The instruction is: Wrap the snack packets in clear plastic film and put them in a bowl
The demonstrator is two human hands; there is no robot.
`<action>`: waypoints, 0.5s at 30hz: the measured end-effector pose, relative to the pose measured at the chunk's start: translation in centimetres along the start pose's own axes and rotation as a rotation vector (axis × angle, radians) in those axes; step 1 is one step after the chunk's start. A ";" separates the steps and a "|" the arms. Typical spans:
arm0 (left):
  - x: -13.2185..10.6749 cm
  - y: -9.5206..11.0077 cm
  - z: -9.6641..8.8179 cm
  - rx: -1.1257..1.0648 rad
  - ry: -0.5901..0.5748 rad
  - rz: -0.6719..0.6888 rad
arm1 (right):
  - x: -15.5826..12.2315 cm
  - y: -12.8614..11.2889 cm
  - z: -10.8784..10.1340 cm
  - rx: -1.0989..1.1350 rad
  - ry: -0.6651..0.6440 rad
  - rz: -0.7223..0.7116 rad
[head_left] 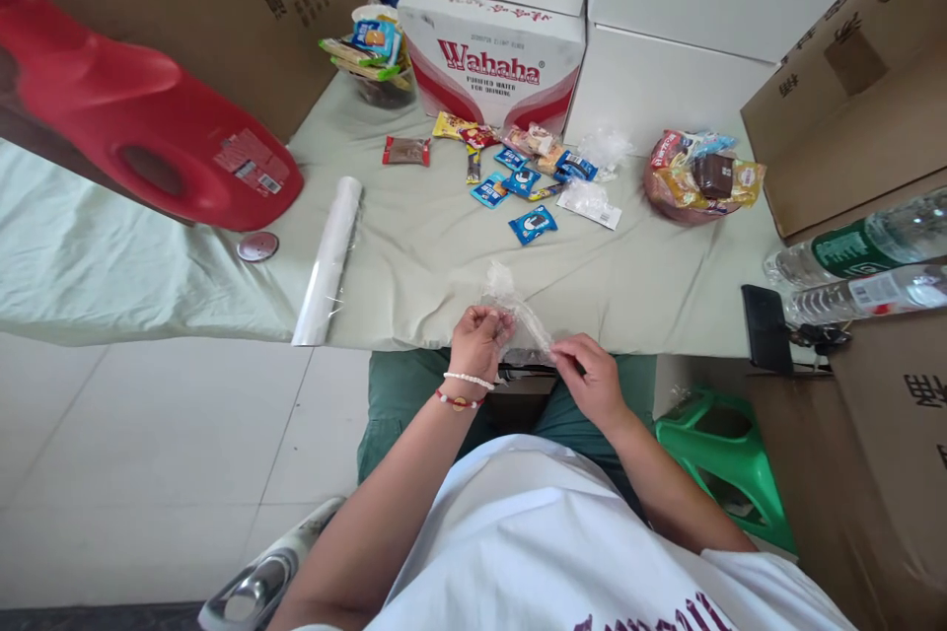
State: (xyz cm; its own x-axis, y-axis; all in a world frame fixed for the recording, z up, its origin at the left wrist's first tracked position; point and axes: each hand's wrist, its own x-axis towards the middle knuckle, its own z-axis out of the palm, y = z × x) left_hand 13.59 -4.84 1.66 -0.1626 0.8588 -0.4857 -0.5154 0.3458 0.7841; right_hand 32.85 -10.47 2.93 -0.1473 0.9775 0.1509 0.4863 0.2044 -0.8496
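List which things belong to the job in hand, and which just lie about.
Job:
- crumpled clear plastic film in left hand and right hand
- possibly whitish plastic-film roll, colourful wrapped snacks

Lying about, apparently:
- large red plastic bottle
- green plastic stool
- black rectangular phone

Left hand point(477, 343) partly hides clear film point(528, 320) — red jug point(152, 104) cropped at left.

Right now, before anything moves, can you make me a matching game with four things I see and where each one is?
1. clear plastic
2. white roll
3. green stool
4. Wahaha box

A. down low, at the person's right side
B. standing behind the scattered snacks
C. between the left hand and the right hand
D. lying on the cloth beside the red jug

Pairs: 1-C, 2-D, 3-A, 4-B
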 end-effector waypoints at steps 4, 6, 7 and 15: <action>0.3 0.1 -0.7 -0.075 0.031 0.067 | 1.5 1.2 -1.8 0.034 -0.008 0.169; 0.3 0.0 -0.5 -0.056 0.031 0.093 | 3.0 0.7 -2.3 0.002 0.041 0.182; 0.2 -0.1 -0.3 -0.046 0.024 0.102 | 3.8 0.3 -2.3 -0.009 0.047 0.169; -1.4 0.2 0.6 0.051 -0.084 0.153 | 8.7 -1.3 3.3 0.010 -0.160 0.194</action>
State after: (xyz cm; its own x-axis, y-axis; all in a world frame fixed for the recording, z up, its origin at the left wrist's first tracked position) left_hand 14.18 -5.76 2.74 -0.1636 0.9307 -0.3272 -0.4465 0.2259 0.8658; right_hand 28.13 -2.36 3.72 -0.1871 0.9776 -0.0964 0.5100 0.0128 -0.8601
